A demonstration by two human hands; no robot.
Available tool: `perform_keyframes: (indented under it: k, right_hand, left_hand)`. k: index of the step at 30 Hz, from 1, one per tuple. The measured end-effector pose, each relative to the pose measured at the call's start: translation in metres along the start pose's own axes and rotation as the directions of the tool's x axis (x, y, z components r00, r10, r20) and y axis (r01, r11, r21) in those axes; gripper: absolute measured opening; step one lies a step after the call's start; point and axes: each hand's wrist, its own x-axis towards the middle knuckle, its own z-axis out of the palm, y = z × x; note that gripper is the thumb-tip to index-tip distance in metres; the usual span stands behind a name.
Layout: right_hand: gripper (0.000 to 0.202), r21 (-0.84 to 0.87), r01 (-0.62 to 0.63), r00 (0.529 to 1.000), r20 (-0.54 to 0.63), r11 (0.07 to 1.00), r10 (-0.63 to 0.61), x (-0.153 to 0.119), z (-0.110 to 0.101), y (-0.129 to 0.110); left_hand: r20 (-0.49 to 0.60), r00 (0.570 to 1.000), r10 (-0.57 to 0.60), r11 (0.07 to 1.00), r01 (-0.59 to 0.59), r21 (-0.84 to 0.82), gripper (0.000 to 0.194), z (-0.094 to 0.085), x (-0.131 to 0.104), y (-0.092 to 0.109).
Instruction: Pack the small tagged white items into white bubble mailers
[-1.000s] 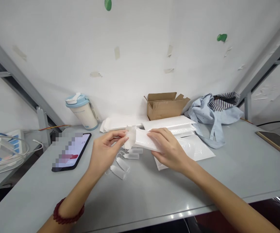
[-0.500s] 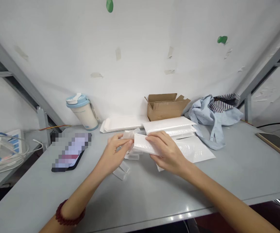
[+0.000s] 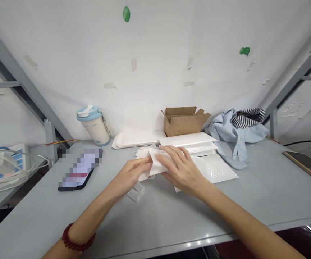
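Observation:
Between my hands, above the middle of the table, is a small white bubble mailer (image 3: 159, 163), its near end spread like a mouth or a lifted flap. My right hand (image 3: 181, 169) grips it from the right, fingers over the top and thumb beneath. My left hand (image 3: 135, 174) pinches at its left end, with fingertips partly hidden by the white material. Just below my left hand, folded clear strips (image 3: 137, 191) lie on the table. Larger white bubble mailers (image 3: 211, 167) are spread behind and right of my right hand.
Along the wall stand a blue-lidded cup (image 3: 94, 126), a stack of white mailers (image 3: 141, 138), an open cardboard box (image 3: 184, 124) and a light blue cloth bag (image 3: 236, 133). A phone (image 3: 81, 169) lies at left, near a power strip with cables (image 3: 8, 165). Another device (image 3: 306, 167) is at far right.
The small mailer's left end has spread wider, and my left fingers have moved to the right against it. My right fingers have shifted upward and flattened along it. The camera view has tilted slightly.

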Motion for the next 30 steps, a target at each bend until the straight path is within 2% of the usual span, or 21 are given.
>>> perform_keyframes:
  k: [3,5,8,10,12,14,17,19,21,25,26,28,30]
  right_hand:
    - [0.043,-0.165,0.003,0.999,0.049,0.986,0.005,0.000,0.003,-0.010]
    - [0.043,-0.215,-0.004,0.997,0.077,0.977,0.021,-0.001,0.004,-0.016]
    - [0.043,-0.192,-0.008,0.993,0.112,0.981,0.030,-0.003,0.005,-0.018]
    - [0.046,-0.148,-0.018,0.990,0.134,0.989,0.039,-0.003,0.004,-0.016]
    - [0.047,-0.118,-0.031,0.988,0.149,0.992,0.049,-0.003,0.002,-0.013]
    - [0.045,-0.107,-0.036,0.990,0.135,0.994,0.051,-0.002,0.000,-0.010]
    - [0.038,-0.083,-0.015,0.998,0.065,0.996,0.020,-0.001,-0.003,-0.006]
    - [0.035,-0.063,-0.002,1.000,0.016,0.998,0.003,0.000,-0.003,-0.005]
    - [0.033,-0.050,0.009,1.000,-0.026,0.999,-0.010,-0.001,-0.002,-0.005]
    - [0.027,-0.045,0.041,0.993,-0.107,0.998,-0.045,-0.001,-0.002,-0.007]
    - [0.025,-0.046,0.046,0.990,-0.131,0.998,-0.052,-0.001,-0.004,-0.008]
    - [0.022,-0.057,0.052,0.982,-0.177,0.997,-0.061,-0.001,-0.008,-0.009]
    - [0.022,-0.077,0.049,0.980,-0.188,0.996,-0.063,0.000,-0.014,-0.008]
  left_hand:
    - [-0.026,1.000,-0.008,0.988,0.004,-0.153,0.026,-0.001,0.002,-0.004]
    - [-0.144,0.990,-0.013,0.989,-0.009,-0.148,0.027,-0.001,0.003,-0.007]
    - [-0.319,0.948,-0.013,0.996,-0.018,-0.093,0.030,-0.001,0.004,-0.008]
    - [-0.388,0.922,-0.004,0.994,-0.040,-0.105,0.035,0.002,0.003,-0.007]
    - [-0.423,0.905,0.053,0.992,-0.097,-0.084,0.037,0.005,0.001,-0.006]
    - [-0.389,0.902,0.186,0.982,-0.181,0.051,0.032,0.008,-0.002,-0.008]
    - [-0.197,0.877,0.437,0.864,-0.349,0.364,0.031,0.011,-0.004,-0.014]
    - [-0.071,0.821,0.566,0.723,-0.454,0.521,0.034,0.011,-0.002,-0.019]
    - [0.023,0.761,0.649,0.593,-0.524,0.611,0.040,0.008,0.002,-0.026]
    - [0.120,0.646,0.754,0.403,-0.599,0.692,0.042,0.002,0.013,-0.039]
    - [0.122,0.630,0.767,0.383,-0.601,0.702,0.040,0.001,0.014,-0.042]
    - [0.095,0.628,0.772,0.393,-0.589,0.706,0.034,0.002,0.015,-0.045]
    - [0.029,0.665,0.746,0.460,-0.546,0.700,0.026,0.004,0.013,-0.043]
